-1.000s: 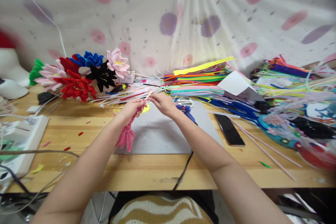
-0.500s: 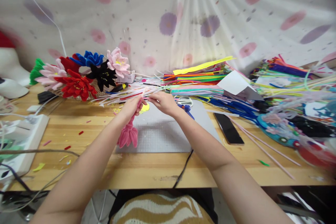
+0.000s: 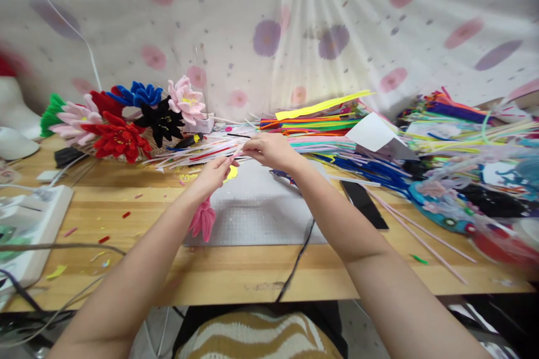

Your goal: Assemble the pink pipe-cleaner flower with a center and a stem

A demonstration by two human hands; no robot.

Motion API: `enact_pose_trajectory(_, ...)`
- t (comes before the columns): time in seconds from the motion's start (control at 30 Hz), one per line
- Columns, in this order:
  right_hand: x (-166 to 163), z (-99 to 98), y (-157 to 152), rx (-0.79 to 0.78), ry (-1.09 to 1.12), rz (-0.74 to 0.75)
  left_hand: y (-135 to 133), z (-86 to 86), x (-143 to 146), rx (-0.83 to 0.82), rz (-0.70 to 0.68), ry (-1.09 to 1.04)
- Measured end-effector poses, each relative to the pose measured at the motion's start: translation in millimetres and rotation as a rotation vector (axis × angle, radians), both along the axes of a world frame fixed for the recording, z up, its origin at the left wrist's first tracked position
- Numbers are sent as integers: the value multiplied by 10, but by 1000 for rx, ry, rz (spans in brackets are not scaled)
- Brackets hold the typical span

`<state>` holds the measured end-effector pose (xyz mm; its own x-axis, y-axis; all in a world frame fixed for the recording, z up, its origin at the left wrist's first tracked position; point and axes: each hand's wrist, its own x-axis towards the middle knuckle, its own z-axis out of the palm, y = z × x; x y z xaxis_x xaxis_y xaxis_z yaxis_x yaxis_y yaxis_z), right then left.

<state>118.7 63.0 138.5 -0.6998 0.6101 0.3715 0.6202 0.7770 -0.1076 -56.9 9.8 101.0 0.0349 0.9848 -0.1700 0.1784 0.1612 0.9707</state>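
Over the left part of the flat grey gridded cutting mat (image 3: 261, 219), the left hand (image 3: 214, 175) pinches a fuzzy pink flower (image 3: 204, 220), its petals hanging below the fingers. Above the mat's far edge, the right hand (image 3: 272, 150) bunches its fingers near a thin pale strand (image 3: 238, 152), though whether they grip it I can't tell. Beyond the mat lie long, multicoloured fuzzy stems (image 3: 311, 125).

Flower (image 3: 202, 221) nr mat (image 3: 261, 219) L edge, phone (image 3: 365, 206) R, stems (image 3: 322, 145) behind (pwr strip (image 3: 53, 219) far L).
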Motion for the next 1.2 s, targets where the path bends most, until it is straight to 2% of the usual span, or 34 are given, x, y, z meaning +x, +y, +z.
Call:
enact_pose_trajectory(0.2,27,-88,29,-36,-30,31,-13,28,0,-36,5,-17)
enact_pose_trajectory(0.37,-52,-75,-42,-119,78,-135,-4,16,-1,6,82,-42)
enact_pose_trajectory(0.47,-190,-146,-141,-263,229,-207,5,10,26,55,170,-136)
enact_pose_trajectory(0.57,-341,-308,-237,-445,370,-234,0,30,51,68,196,-303)
enact_pose_trajectory(0.67,-443,-471,-301,-580,520,-233,-14,49,50,-15,197,-474)
enact_pose_trajectory(0.77,-483,-561,-332,-649,611,-181,-23,47,28,-116,201,-582)
enact_pose_trajectory(1.0,-454,-577,-336,-611,579,-72,-17,36,9,-208,221,-636)
enact_pose_trajectory(1.2,-347,-528,-307,-531,436,-35,-6,49,1,-188,206,-568)
